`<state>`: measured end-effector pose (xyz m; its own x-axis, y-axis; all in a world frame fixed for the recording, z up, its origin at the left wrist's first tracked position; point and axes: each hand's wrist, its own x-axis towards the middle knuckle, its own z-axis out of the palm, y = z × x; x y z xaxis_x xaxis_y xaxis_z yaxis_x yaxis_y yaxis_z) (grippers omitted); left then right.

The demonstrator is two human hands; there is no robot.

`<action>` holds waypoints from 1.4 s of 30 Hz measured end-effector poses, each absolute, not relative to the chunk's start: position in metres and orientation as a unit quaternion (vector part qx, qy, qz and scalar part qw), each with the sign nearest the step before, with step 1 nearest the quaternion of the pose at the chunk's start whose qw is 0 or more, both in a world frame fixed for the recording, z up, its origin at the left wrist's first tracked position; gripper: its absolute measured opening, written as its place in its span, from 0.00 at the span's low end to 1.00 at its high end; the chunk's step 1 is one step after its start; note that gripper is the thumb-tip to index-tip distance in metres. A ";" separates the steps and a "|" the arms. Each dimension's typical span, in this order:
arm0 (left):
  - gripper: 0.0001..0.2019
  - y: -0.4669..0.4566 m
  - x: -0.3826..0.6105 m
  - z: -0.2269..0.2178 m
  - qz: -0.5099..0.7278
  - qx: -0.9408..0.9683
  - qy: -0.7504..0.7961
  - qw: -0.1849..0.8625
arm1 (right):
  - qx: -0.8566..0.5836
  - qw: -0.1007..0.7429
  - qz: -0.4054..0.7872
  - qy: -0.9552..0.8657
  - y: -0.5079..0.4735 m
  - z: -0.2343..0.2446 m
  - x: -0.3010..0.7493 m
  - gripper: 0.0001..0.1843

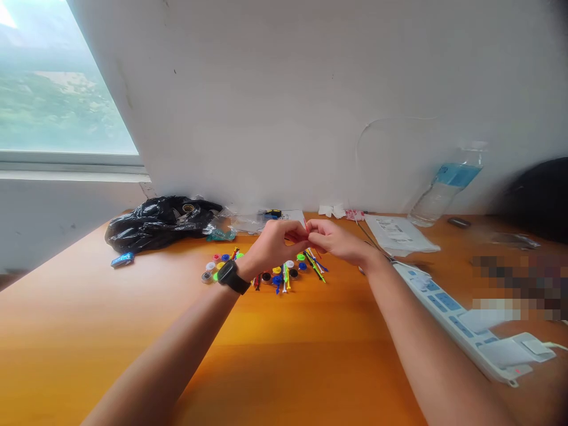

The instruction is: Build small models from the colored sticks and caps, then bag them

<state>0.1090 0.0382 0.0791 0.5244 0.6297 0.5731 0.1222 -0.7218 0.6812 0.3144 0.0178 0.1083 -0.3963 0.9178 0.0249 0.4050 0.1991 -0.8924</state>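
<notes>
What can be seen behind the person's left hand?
Around the left hand, small coloured discs and thin sticks show on the wooden table, with clear packaging farther back. Whatever lies directly behind the hand is covered.

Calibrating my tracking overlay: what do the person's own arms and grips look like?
Left forearm and right forearm are bare, no sleeves showing. The left one wears a black, squarish wristwatch; the right one, none. Left grip and right grip are ungloved.
</notes>
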 end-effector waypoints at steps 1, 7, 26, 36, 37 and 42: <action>0.06 0.038 0.108 0.078 0.416 0.825 0.233 0.302 | -0.477 0.284 0.415 -0.721 0.019 0.106 0.315 0.06; 0.04 0.034 0.113 0.066 0.333 0.856 0.258 0.301 | -0.578 0.214 0.304 -0.726 0.040 0.082 0.330 0.05; 0.05 0.044 0.110 0.031 0.216 0.945 0.202 0.137 | -0.648 0.017 0.223 -0.728 0.049 0.050 0.334 0.22; 0.04 0.045 0.110 0.030 0.189 0.942 0.241 0.133 | -0.624 0.012 0.237 -0.744 0.045 0.052 0.318 0.16; 0.05 0.046 0.109 0.031 0.193 0.943 0.239 0.131 | -0.622 0.012 0.243 -0.744 0.044 0.053 0.317 0.15; 0.13 0.054 0.095 0.040 0.225 0.930 0.272 0.105 | -0.614 0.018 0.268 -0.742 0.041 0.057 0.314 0.15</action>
<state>0.0950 0.0541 0.0398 0.7509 0.5532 0.3607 0.4591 -0.8299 0.3170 0.3144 0.0413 0.0573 -0.2447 0.9215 -0.3016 0.9018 0.1021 -0.4198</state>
